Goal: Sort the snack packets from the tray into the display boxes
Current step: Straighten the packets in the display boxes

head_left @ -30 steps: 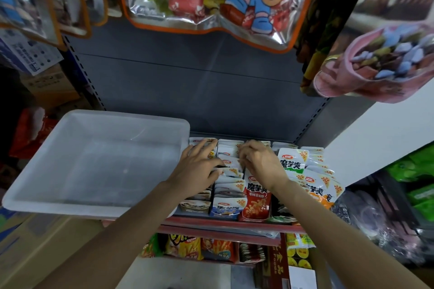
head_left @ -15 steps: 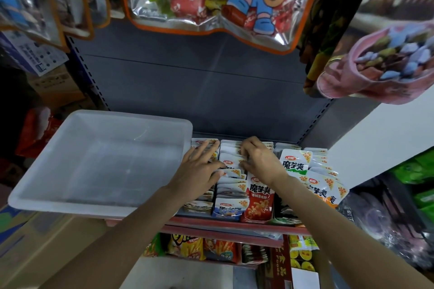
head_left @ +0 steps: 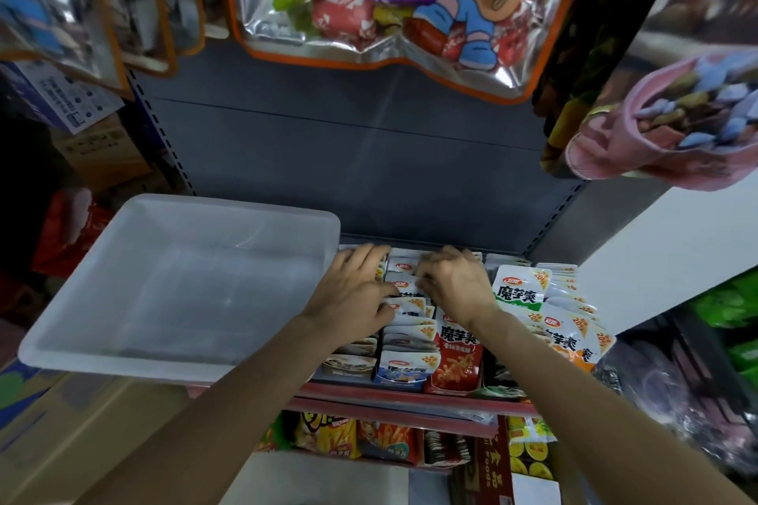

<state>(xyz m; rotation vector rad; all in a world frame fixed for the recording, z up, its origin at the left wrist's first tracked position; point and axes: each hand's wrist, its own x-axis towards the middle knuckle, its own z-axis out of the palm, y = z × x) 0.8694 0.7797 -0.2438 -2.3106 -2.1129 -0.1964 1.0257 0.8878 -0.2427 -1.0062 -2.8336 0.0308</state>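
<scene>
Nearest me, low down: a lower shelf w/ orange-yellow chip bags (head_left: 328, 437) under a red shelf edge (head_left: 410, 396). Above that edge, the display boxes (head_left: 400, 375) sit side by side, packed w/ upright snack packets — a red konjac packet (head_left: 455, 361) at the front, a blue-fronted packet (head_left: 404, 369) just left of it, a green-banded packet (head_left: 517, 289) standing taller to the right, an orange one (head_left: 574, 344) leaning at the right end.

Both forearms reach in over the boxes. Left hand (head_left: 352, 291) lies flat on the packet tops, fingers straight and spread, gripping nothing. Right hand (head_left: 455, 283) is just beside it, knuckles up, fingers curled down among the white packets (head_left: 404, 287) in the middle row; whether it actually pinches one I can't tell — the fingertips are hidden.

Left of the hands, the white plastic tray (head_left: 123, 344) rests w/ its right rim touching the boxes; no packets show inside.

Farther back, a grey shelf back panel (head_left: 348, 160). Overhead hang big candy bags — a cartoon-printed foil one (head_left: 393, 4) and a pink one (head_left: 672, 119) at right.
</scene>
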